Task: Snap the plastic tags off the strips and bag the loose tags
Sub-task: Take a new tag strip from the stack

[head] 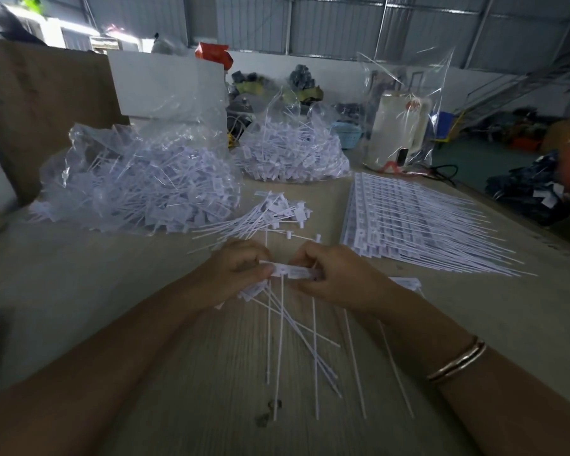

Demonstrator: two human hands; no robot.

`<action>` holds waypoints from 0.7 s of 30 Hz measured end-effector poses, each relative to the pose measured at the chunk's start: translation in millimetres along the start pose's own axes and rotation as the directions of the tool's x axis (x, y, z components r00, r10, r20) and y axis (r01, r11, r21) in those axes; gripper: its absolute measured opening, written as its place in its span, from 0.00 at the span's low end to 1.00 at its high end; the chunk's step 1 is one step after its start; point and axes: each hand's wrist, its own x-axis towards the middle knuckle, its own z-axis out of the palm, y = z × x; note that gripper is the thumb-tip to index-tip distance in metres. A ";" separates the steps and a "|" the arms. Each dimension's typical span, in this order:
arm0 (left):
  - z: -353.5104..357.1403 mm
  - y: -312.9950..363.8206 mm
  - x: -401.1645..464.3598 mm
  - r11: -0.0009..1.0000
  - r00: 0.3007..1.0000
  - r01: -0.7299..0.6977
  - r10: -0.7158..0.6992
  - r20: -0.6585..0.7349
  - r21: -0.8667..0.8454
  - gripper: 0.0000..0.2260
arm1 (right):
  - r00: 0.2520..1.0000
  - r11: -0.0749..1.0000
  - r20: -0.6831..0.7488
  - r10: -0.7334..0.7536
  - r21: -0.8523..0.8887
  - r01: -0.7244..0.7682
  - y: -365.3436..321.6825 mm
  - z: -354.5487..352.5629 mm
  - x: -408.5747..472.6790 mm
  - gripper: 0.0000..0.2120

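Both hands meet over the middle of the wooden table [112, 291]. My left hand [236, 271] grips a bundle of loose white tags [257, 291] whose thin tails hang toward me. My right hand [336, 278] pinches a short white tag strip [297, 270] that spans the gap between the two hands. A small heap of loose tags [270, 213] lies just beyond my hands. A stack of whole tag strips [418, 215] lies flat to the right. Two clear bags hold loose tags: a big bag [135, 185] at left and a second bag [290, 153] behind the heap.
An upright clear bag [405, 103] wraps a white appliance at the back right. A brown board [40, 110] and a white box [165, 83] stand at the back left. A black cable [445, 171] lies near the far edge. The table's right edge runs diagonally.
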 end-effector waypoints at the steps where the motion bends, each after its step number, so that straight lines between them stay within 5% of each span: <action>1: -0.2 0.5 0.5 1.000 1.000 -0.018 0.018 0.012 0.016 0.04 | 1.000 0.999 -0.001 -0.010 -0.031 0.010 1.3 0.6 -0.1 0.12; 6: -2.6 8.0 -2.0 0.999 0.999 -0.040 0.040 -0.018 0.006 0.12 | 0.999 0.987 -0.042 0.001 0.162 0.006 3.0 -2.5 1.3 0.09; 10: -1.1 4.3 -0.9 0.998 1.000 0.008 -0.009 -0.016 -0.055 0.07 | 0.999 0.973 -0.036 -0.011 0.231 0.019 1.9 -0.5 1.4 0.09; 14: -8.0 4.8 -6.6 0.945 0.993 0.111 -0.120 -0.012 -0.309 0.05 | 0.992 0.930 -0.064 0.113 0.358 -0.082 13.5 -9.0 -0.1 0.09; 18: -4.4 5.4 -2.9 0.991 0.998 0.064 -0.065 -0.010 -0.115 0.13 | 0.986 0.984 -0.128 0.103 0.160 -0.082 20.2 -14.7 -11.1 0.03; 21: -2.0 6.1 1.6 0.996 0.992 0.080 -0.084 -0.089 -0.050 0.14 | 0.994 0.999 -0.104 0.033 0.041 -0.029 -3.1 4.4 -4.1 0.11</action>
